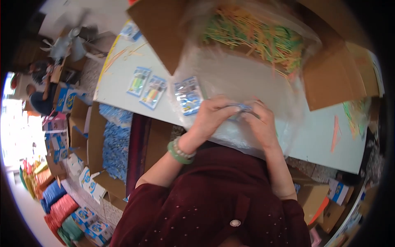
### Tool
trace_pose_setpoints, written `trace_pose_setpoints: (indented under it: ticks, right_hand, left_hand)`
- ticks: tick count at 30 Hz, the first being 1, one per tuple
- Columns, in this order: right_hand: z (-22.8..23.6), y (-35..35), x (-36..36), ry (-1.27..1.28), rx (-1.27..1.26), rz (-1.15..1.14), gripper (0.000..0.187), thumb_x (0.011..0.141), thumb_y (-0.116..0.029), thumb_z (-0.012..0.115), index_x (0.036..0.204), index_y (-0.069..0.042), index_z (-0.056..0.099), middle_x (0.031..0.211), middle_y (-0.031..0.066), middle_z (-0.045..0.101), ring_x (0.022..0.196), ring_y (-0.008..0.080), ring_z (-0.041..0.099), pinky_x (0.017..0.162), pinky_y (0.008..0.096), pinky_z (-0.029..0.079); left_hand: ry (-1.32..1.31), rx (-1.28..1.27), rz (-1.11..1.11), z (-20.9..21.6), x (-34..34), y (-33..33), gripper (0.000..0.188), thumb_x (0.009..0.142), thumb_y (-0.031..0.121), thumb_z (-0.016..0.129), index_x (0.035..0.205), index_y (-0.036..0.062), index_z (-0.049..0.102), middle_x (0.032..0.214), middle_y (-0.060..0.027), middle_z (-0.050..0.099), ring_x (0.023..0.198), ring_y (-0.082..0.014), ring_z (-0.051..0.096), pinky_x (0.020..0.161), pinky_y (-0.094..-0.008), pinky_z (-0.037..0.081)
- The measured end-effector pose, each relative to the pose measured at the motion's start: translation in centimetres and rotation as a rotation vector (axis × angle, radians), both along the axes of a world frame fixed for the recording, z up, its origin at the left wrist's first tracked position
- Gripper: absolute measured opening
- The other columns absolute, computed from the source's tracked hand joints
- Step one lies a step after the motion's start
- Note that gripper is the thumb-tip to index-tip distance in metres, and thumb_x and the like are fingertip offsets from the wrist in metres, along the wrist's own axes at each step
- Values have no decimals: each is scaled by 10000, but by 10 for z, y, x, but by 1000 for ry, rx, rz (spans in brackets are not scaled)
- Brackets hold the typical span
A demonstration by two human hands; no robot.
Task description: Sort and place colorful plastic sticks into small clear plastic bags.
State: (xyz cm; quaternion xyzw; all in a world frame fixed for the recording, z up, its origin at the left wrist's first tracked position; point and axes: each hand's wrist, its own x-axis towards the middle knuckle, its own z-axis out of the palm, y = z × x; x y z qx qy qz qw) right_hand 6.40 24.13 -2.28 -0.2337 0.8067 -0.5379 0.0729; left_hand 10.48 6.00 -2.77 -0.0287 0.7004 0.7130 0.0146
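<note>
My left hand and my right hand meet over the near edge of the table. Both are closed, thumbs and fingers pinching the edge of a small plastic packet with blue on it. Most of that packet is hidden by my fingers, and its contents cannot be made out. Just left of my left hand lies a clear and blue packet on a sheet of clear plastic. Farther left, two flat packets rest on the table: one with a colourful filling, the other with green in it.
Ahead stands an open cardboard box lined with plastic, holding many thin green, yellow and orange strips. Loose strips lie on the white table. Below its left edge, a carton holds blue packets. A fan and other people are far left.
</note>
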Motion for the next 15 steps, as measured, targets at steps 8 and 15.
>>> trace_pose_setpoints:
  ticks: [8, 15]
  right_hand:
    - [5, -23, 17, -623, -182, 136, 99, 820, -61, 613, 896, -2, 637, 830, 21, 623, 772, 76, 548, 718, 247, 457]
    - [17, -22, 11, -210, 86, 132, 135, 827, -65, 594, 943, -8, 631, 852, 73, 637, 833, 179, 607, 773, 318, 485]
  left_hand:
    - [328, -366, 136, 16, 21, -9, 36, 782, 34, 667, 800, 3, 671, 716, -71, 559, 710, -177, 538, 642, -284, 432]
    - [59, -709, 524, -6, 28, -119, 71, 788, 40, 625, 777, -28, 608, 709, -87, 558, 678, -174, 548, 632, -307, 439]
